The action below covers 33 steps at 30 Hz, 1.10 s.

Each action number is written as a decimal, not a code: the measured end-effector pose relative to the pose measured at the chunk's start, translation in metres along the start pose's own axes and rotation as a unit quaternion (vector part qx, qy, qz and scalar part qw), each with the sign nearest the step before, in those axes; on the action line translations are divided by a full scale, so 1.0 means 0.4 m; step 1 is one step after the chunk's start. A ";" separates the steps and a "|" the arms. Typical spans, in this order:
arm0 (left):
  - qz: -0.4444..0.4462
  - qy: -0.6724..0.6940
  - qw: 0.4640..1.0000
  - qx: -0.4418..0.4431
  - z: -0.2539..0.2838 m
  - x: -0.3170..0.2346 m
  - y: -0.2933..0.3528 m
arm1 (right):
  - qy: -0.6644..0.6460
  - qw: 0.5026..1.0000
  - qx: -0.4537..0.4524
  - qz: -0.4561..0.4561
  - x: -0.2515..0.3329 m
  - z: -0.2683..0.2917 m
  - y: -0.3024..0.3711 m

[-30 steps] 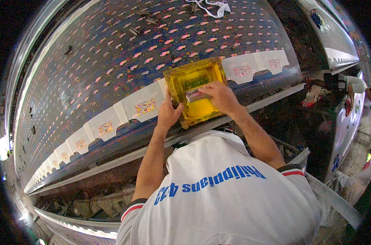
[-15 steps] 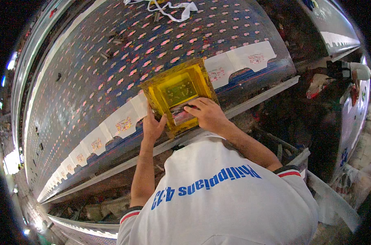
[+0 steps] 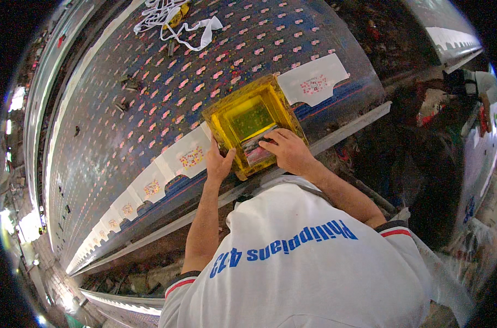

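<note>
A yellow-stained screen-printing frame (image 3: 214,112) lies tilted across the table's near edge, over a row of white pieces. My left hand (image 3: 220,163) grips its lower-left side, with the thumb on the rim and the fingers partly hidden. My right hand (image 3: 289,150) holds a squeegee, a flat plate smeared pink (image 3: 258,154), inside the frame at the mesh's (image 3: 249,119) near end. Left of the frame lies a white piece (image 3: 174,161) printed in yellow and red. The white piece to the right (image 3: 328,71) carries a mostly pink-red print.
The long dark table (image 3: 150,93) bears rows of small pink marks. White straps (image 3: 205,33) and a yellow object (image 3: 177,15) lie at its far side. A metal rail (image 3: 347,131) runs along the near edge. Another table (image 3: 451,41) stands at the far right.
The frame has moved rightward along the row by about one white piece, with both hands still on it and the squeegee. A yellow-and-red print now shows to its left. The view has shifted.
</note>
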State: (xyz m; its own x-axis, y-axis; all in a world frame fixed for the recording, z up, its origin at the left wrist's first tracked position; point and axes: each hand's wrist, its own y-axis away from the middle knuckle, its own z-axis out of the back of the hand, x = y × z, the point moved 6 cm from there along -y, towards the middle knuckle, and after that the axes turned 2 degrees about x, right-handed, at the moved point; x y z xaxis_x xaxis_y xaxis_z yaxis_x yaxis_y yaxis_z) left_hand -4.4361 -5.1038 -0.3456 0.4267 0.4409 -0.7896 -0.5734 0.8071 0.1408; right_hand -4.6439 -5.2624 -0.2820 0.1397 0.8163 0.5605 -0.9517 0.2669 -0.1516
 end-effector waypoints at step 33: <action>0.023 0.027 0.999 0.033 0.019 -0.016 0.005 | 0.013 0.999 0.022 -0.035 -0.070 0.034 -0.295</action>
State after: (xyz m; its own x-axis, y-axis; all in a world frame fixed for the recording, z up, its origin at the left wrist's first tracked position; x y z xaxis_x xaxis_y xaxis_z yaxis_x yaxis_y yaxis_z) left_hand -4.4347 -5.1019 -0.3358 0.3605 0.4582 -0.8125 -0.5435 0.8111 0.2162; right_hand -4.5391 -5.3237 -0.2685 0.2136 0.8091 0.5474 -0.9503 0.3021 -0.0757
